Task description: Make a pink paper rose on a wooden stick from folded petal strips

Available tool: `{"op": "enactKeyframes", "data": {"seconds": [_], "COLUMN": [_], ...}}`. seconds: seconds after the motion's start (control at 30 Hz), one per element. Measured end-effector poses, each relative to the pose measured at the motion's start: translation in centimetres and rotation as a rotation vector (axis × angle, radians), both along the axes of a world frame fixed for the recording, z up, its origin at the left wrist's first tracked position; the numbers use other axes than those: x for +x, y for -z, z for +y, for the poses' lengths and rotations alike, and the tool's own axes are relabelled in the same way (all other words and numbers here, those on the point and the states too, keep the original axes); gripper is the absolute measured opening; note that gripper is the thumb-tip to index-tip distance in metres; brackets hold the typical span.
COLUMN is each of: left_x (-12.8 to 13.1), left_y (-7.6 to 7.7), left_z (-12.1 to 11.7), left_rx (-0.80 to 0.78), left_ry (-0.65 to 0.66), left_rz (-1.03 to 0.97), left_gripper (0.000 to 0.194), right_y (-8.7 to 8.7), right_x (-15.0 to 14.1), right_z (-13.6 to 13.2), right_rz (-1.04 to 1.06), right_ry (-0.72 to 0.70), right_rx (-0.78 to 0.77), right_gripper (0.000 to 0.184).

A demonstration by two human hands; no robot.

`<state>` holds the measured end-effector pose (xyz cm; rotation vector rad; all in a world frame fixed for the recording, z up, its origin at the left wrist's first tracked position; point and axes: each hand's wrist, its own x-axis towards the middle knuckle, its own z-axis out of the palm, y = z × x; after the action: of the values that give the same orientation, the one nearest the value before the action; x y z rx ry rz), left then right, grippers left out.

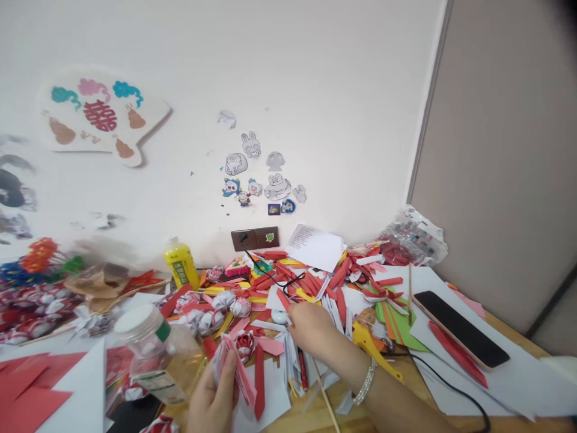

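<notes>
My left hand (211, 394) is at the bottom centre, closed on a folded pink and white paper piece (234, 370). A small red and white paper rose (244, 344) lies just above it. My right hand (311, 328), with a silver bracelet (366, 382) on the wrist, reaches forward into the paper heap; its fingertips pinch at a small white object (280, 316) next to a red strip. A heap of red, white and yellow paper strips (315, 282) spreads across the desk beyond both hands.
A clear plastic jar (155, 355) stands left of my left hand. A yellow bottle (180, 263) is at the wall. A phone (460, 328) lies on white sheets at right, with a black cable (446, 388). Yellow scissors (372, 349) lie by my right forearm. Paper roses (31, 310) pile up at left.
</notes>
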<state>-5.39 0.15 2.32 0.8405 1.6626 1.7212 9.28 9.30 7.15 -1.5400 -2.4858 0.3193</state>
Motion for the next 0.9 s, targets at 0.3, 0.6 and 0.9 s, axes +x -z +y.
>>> {"op": "enactKeyframes", "data": {"seconds": [0.3,0.6,0.9], "left_x": [-0.6,0.3,0.1], "left_y": [0.5,0.1,0.4], "left_z": [0.0,-0.2,0.0], "left_rx": [0.038,0.054,0.001], "left_ry": [0.125,0.07,0.165], "left_rz": [0.107,0.066,-0.134], "left_gripper": [0.047,0.048,0.048], "right_y": [-0.6,0.0,0.5], "right_x": [-2.0,-3.2,-3.2], "right_z": [-3.7,-4.8,-4.5], "right_rz": [0.635,0.569,0.71], "right_ry": [-0.366,-0.271,-0.322], "right_rx": [-0.182,-0.047,-0.145], "right_gripper": [0.007,0.012,0.041]}}
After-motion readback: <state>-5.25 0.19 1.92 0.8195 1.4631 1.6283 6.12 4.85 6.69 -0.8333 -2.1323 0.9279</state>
